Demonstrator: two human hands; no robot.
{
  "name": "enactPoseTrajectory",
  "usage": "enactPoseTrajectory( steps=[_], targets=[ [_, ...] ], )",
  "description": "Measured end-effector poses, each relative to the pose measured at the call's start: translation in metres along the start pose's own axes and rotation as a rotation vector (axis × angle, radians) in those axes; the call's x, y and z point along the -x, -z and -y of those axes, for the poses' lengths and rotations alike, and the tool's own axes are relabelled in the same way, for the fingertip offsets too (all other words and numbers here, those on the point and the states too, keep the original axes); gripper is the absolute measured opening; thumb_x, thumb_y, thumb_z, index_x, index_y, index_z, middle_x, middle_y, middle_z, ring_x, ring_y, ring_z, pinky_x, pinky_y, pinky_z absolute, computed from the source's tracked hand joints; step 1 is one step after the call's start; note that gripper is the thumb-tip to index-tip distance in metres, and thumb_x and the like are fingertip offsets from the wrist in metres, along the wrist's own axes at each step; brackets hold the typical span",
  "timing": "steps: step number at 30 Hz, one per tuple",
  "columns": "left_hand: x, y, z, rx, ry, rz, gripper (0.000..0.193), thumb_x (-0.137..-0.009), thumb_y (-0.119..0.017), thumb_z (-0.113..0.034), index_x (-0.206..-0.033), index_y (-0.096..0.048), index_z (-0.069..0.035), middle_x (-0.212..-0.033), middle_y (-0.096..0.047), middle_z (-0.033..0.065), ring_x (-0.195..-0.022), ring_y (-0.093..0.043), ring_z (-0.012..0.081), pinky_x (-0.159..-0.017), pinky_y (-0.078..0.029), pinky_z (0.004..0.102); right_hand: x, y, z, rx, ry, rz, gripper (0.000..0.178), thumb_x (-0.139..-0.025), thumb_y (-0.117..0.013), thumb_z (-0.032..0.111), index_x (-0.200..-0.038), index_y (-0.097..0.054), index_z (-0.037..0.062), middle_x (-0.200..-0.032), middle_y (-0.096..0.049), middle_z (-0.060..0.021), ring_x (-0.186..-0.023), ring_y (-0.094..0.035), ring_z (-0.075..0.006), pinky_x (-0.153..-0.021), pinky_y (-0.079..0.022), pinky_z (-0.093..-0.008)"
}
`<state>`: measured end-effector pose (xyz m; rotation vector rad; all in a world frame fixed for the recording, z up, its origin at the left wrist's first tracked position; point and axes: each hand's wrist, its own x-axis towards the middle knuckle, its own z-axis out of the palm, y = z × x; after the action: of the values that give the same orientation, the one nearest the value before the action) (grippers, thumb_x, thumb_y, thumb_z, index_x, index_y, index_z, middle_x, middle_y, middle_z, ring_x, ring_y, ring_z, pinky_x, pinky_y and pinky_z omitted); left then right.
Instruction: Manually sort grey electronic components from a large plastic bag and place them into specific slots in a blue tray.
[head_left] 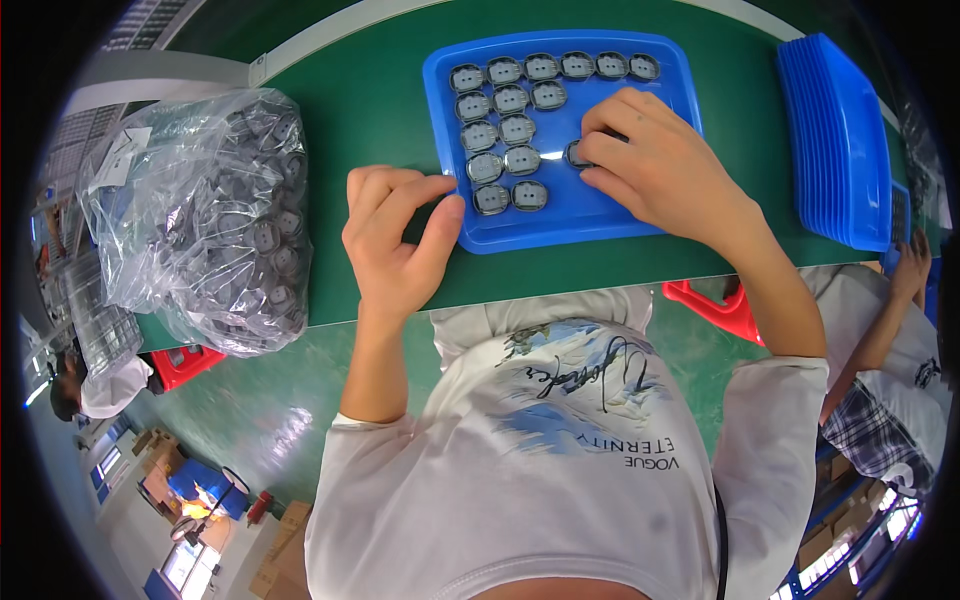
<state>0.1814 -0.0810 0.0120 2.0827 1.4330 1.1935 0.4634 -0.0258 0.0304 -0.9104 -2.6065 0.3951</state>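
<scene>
A shallow blue tray point(640, 215) lies on the green table. Small rounded grey parts with dark rims and two dots point(541, 67) are set out in it, in a full row along the far side and columns at the left. My right hand point(655, 165) is over the tray's right half, fingertips closed on one such grey part point(574, 154), partly hidden by the fingers. At the tray's left rim is my left hand point(395, 235), its thumb and index tips close together on the edge and the other fingers curled.
Left of the tray stands a big clear plastic bag point(200, 220) full of similar grey parts. A stack of blue trays point(835, 145) is at the right. Red stools point(715, 308) show below the table edge. Another person's hand point(908, 268) is at the far right.
</scene>
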Motion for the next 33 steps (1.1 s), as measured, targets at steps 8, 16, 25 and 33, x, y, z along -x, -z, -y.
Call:
enactPoseTrajectory(
  steps=[8,16,25,33],
  targets=[
    [0.003,-0.002,0.002,0.026,0.029,0.001,0.019,-0.072,-0.078,-0.007,-0.090,-0.074,-0.004,-0.085,-0.066,0.0066,-0.083,-0.056,0.0238,-0.073,-0.046,0.0339,-0.010,-0.005,-0.001,-0.004,0.000,-0.062,0.021,-0.079,-0.075,0.008,-0.098,-0.069,0.0050,-0.103,-0.058,-0.0077,-0.088,-0.059,-0.0249,-0.079,-0.051,-0.0370],
    [0.003,-0.002,0.005,0.034,0.028,0.003,0.019,-0.073,-0.078,-0.009,-0.090,-0.074,-0.004,-0.085,-0.066,0.0074,-0.083,-0.056,0.0240,-0.073,-0.046,0.0340,-0.020,-0.007,0.001,0.044,0.011,-0.084,0.018,-0.077,-0.075,0.006,-0.094,-0.069,0.0044,-0.093,-0.054,-0.0073,-0.084,-0.057,-0.0241,-0.074,-0.049,-0.0357],
    [0.003,-0.004,0.004,0.055,0.022,0.010,0.019,-0.073,-0.078,-0.010,-0.090,-0.074,-0.003,-0.085,-0.066,0.0076,-0.083,-0.056,0.0243,-0.074,-0.046,0.0342,-0.022,0.000,-0.004,0.039,0.006,-0.062,0.020,-0.081,-0.073,0.010,-0.100,-0.070,0.0054,-0.098,-0.059,-0.0080,-0.091,-0.061,-0.0259,-0.078,-0.051,-0.0347],
    [-0.004,0.000,0.002,0.024,-0.044,-0.026,0.019,-0.070,-0.078,-0.006,-0.089,-0.074,-0.004,-0.084,-0.065,0.0076,-0.083,-0.056,0.0246,-0.072,-0.046,0.0341,-0.001,0.048,-0.017,-0.094,-0.171,0.036,0.034,-0.080,-0.075,0.012,-0.113,-0.067,0.0030,-0.110,-0.063,-0.0117,-0.102,-0.062,-0.0300,-0.088,-0.050,-0.0364]
  ],
)
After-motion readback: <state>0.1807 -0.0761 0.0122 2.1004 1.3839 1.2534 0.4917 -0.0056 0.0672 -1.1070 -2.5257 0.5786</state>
